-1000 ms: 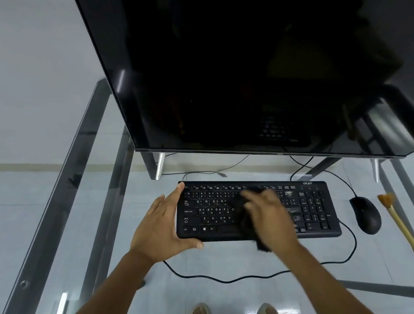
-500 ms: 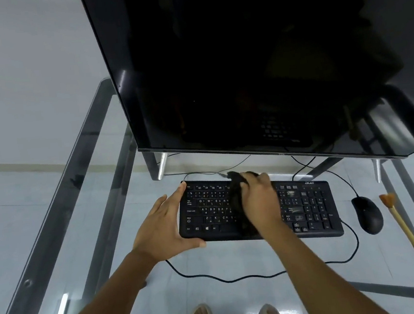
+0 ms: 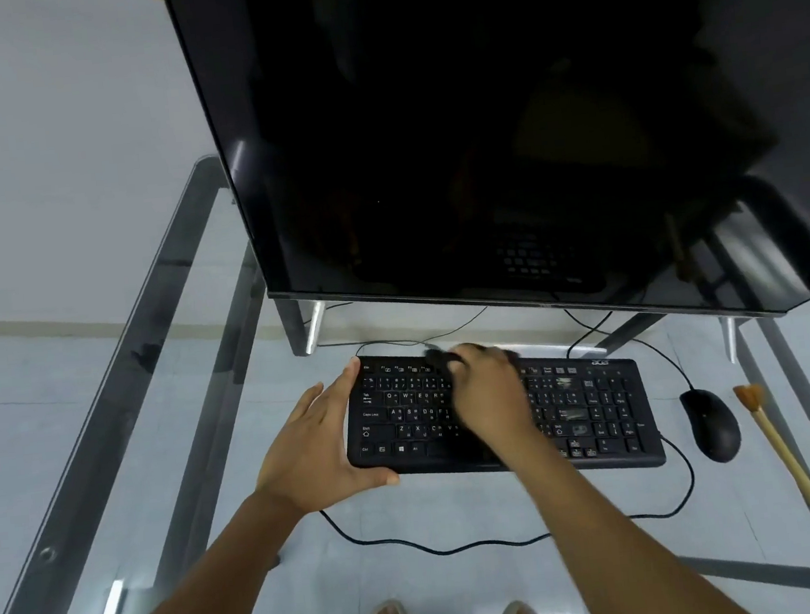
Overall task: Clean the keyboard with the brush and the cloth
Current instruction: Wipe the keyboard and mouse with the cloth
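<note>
A black keyboard (image 3: 595,404) lies on the glass table under the monitor. My left hand (image 3: 310,447) grips its left end, thumb on the front edge and fingers at the back corner. My right hand (image 3: 490,392) is blurred over the upper middle keys and holds a dark cloth (image 3: 440,355), most of it hidden beneath the palm. A brush (image 3: 777,444) with a wooden handle and orange bristles lies to the right of the mouse, untouched.
A large black monitor (image 3: 474,127) looms over the back of the keyboard on silver feet. A black mouse (image 3: 711,423) sits right of the keyboard. Its cable (image 3: 465,546) loops across the glass table (image 3: 116,364) in front. Sandalled feet show through the glass below.
My right hand with the cloth has swept from the front edge of the keyboard up to its top row. My left hand has kept its hold on the left end.
</note>
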Demonstrator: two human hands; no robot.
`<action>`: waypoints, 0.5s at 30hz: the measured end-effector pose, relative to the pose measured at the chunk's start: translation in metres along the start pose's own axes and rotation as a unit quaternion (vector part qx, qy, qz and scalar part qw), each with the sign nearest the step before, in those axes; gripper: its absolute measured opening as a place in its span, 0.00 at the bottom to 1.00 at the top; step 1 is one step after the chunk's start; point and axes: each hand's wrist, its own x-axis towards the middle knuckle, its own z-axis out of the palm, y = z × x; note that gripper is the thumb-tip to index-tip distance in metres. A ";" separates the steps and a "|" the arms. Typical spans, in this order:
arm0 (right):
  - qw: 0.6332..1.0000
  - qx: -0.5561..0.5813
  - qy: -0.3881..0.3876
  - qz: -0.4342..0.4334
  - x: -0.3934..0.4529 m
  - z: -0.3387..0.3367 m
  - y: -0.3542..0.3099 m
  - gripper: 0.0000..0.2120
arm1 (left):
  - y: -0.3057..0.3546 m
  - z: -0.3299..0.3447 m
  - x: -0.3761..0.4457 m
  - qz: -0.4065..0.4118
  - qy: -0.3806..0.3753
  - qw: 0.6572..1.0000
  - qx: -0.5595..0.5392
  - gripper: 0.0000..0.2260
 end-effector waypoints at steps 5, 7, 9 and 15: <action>0.992 0.036 -0.043 -0.116 -0.003 0.039 -0.075 0.14 | 0.004 -0.002 0.001 0.024 0.012 1.000 0.016 0.62; 0.991 0.027 -0.061 -0.120 -0.012 0.035 -0.065 0.14 | 0.002 -0.002 0.001 0.030 0.011 0.999 0.011 0.62; 0.979 0.014 -0.101 -0.179 -0.042 0.033 -0.052 0.14 | -0.002 -0.001 0.002 0.049 0.019 0.998 0.017 0.60; 0.971 0.041 -0.136 -0.191 -0.042 0.009 -0.006 0.16 | -0.007 0.002 0.002 0.023 0.006 1.000 0.000 0.61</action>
